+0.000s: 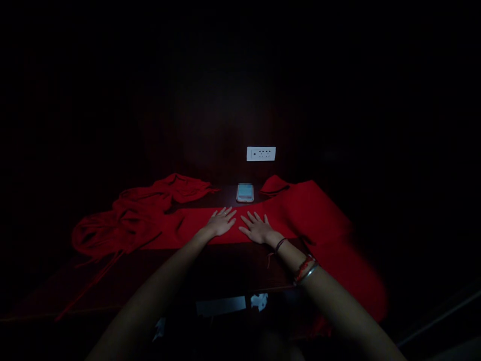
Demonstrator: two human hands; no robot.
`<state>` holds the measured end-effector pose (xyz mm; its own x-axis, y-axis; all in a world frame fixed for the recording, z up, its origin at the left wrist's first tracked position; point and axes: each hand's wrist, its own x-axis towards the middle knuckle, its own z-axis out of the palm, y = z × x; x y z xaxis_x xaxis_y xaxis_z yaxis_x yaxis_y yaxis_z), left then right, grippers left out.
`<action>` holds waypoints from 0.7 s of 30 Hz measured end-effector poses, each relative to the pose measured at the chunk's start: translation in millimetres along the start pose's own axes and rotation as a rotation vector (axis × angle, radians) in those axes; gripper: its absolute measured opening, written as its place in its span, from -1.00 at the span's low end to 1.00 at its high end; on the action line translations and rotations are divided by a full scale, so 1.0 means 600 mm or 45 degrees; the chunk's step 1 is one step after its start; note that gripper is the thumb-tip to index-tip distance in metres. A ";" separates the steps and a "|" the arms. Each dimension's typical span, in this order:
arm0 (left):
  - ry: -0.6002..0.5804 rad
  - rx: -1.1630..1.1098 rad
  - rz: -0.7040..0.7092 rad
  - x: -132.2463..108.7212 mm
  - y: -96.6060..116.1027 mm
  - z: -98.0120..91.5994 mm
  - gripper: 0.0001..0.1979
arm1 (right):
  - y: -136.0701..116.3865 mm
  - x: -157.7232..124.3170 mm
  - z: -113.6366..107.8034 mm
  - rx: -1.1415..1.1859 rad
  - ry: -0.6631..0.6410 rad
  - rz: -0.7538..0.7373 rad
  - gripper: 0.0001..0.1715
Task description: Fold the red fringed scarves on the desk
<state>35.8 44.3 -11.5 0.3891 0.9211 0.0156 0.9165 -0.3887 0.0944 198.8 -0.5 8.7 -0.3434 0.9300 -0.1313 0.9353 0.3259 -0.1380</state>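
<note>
Soft red cloth (pixel 193 223) bunches loosely at left, then runs flat along the dark tabletop (pixel 225 260) beneath the left hand (pixel 221 223), fingers spread wide! One rectangular phone (pixel 245 192) lies beyond, then the right hand (pixel 256 229), equally splayed on the fabric, two cords (pixel 281 244) and one shiny bangle (pixel 310 273) circling that arm.
</note>
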 end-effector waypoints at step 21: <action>0.071 -0.305 0.052 0.083 -0.044 -0.040 -0.63 | 0.015 -0.103 -0.025 -0.600 0.311 -0.531 -0.75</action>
<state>28.8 100.7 11.0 0.4133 0.9072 0.0781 0.8496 -0.4151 0.3254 229.7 -52.4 30.3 -0.7064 0.7040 0.0739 0.6851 0.6537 0.3213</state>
